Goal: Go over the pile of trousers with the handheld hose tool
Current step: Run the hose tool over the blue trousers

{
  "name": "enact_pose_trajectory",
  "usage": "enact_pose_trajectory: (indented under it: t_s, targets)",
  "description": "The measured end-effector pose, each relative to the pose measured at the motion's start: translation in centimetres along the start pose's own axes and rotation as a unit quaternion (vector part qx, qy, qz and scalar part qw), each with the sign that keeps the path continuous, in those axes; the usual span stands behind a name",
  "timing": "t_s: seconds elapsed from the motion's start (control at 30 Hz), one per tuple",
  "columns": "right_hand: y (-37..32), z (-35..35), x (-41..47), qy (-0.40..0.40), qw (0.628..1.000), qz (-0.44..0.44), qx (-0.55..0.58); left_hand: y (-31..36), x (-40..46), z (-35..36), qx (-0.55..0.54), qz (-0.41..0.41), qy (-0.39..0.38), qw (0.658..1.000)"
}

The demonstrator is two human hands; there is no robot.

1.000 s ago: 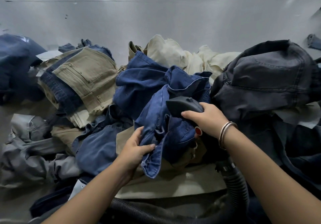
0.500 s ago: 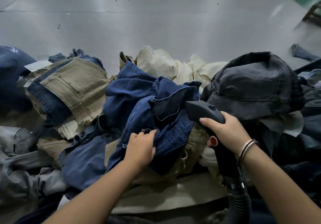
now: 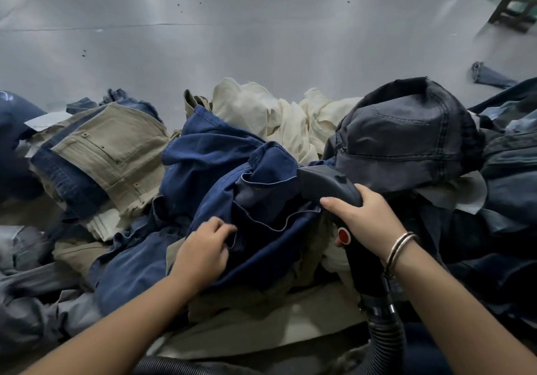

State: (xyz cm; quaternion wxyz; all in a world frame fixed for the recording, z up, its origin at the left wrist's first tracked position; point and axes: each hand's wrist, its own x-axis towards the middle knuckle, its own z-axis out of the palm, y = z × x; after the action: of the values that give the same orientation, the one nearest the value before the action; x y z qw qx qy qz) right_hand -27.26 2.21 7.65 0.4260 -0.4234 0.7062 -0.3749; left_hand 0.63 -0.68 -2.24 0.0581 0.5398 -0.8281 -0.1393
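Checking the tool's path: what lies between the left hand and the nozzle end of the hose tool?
In the head view, only bunched blue trousers span from the left hand to the hose tool; its nozzle end meets their folds.

Heaped pile of crumpled trousers (image 3: 220, 188): navy pair on top at centre, khaki folded at left, cream at far centre, charcoal at right. Dark plastic handheld hose tool (image 3: 328, 184) with red button, nozzle against navy cloth; ribbed black hose trails near.

Overhead glare on grey floor (image 3: 203, 49), blurred corners, wide-angle bowing
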Motion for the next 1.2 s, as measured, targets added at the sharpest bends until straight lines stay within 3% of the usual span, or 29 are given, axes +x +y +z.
enact_pose_trajectory:
  t_s: [0.1, 0.17, 0.23, 0.27, 0.33, 0.47, 0.53, 0.6, 0.67, 0.73, 0.8, 0.9, 0.97, 1.0, 1.1, 1.2]
  targets:
    - [0.1, 0.4, 0.1, -0.005, 1.000, -0.001, -0.001, 1.6, 2.2, 1.2, 0.009, -0.122, 0.019, 0.992]
    - [0.0, 0.5, 0.2, -0.005, 1.000, -0.008, -0.002, 2.0, 4.0, 1.7, -0.088, -0.260, 0.026, 0.961]
    - [-0.3, 0.3, 0.3, 0.000, 1.000, -0.016, 0.007, 1.5, 5.9, 1.1, -0.188, -0.333, 0.025, 0.924]
    - [-0.6, 0.2, 0.3, 0.005, 1.000, -0.020, 0.015, 1.3, 6.7, 0.0, -0.212, -0.328, 0.014, 0.921]
    - [-1.2, -0.3, 0.4, 0.022, 0.999, -0.033, 0.035, 0.6, 7.7, -2.8, -0.254, -0.273, 0.071, 0.925]
    - [-2.8, -1.8, 0.2, 0.073, 0.990, -0.063, 0.100, 2.0, 7.7, -13.4, -0.462, -0.073, 0.237, 0.851]
    - [-3.2, -2.9, -0.2, 0.099, 0.986, -0.076, 0.111, 1.9, 7.4, -18.2, -0.445, -0.010, 0.335, 0.831]
    - [-3.4, -3.9, -0.8, 0.119, 0.979, -0.083, 0.143, 0.0, 7.9, -20.7, -0.358, -0.044, 0.403, 0.841]
    - [-3.3, -4.5, -1.4, 0.132, 0.974, -0.083, 0.164, -2.6, 8.8, -20.7, -0.178, -0.159, 0.338, 0.910]
    - [-2.9, -4.8, -1.8, 0.137, 0.972, -0.077, 0.175, -4.0, 8.6, -18.0, 0.000, -0.267, 0.164, 0.950]
    - [-2.8, -4.6, -2.0, 0.129, 0.976, -0.071, 0.160, -3.5, 7.6, -13.9, 0.067, -0.244, 0.074, 0.965]
    - [-2.6, -3.6, -2.1, 0.097, 0.982, -0.057, 0.152, -2.9, 6.6, -7.5, 0.019, -0.172, 0.010, 0.985]
    - [-2.5, -2.9, -1.8, 0.079, 0.987, -0.061, 0.130, -2.9, 6.5, -4.4, -0.072, -0.227, -0.049, 0.970]
    - [-2.4, -2.6, -1.8, 0.072, 0.988, -0.063, 0.118, -3.0, 6.6, -3.3, -0.143, -0.283, -0.061, 0.946]
    - [-2.3, -1.6, -1.5, 0.056, 0.990, -0.059, 0.119, -2.9, 7.5, -0.8, -0.348, -0.420, -0.045, 0.837]
    - [-2.4, -1.0, -1.3, 0.037, 0.992, -0.052, 0.111, -2.6, 9.3, 0.6, -0.379, -0.469, -0.011, 0.798]
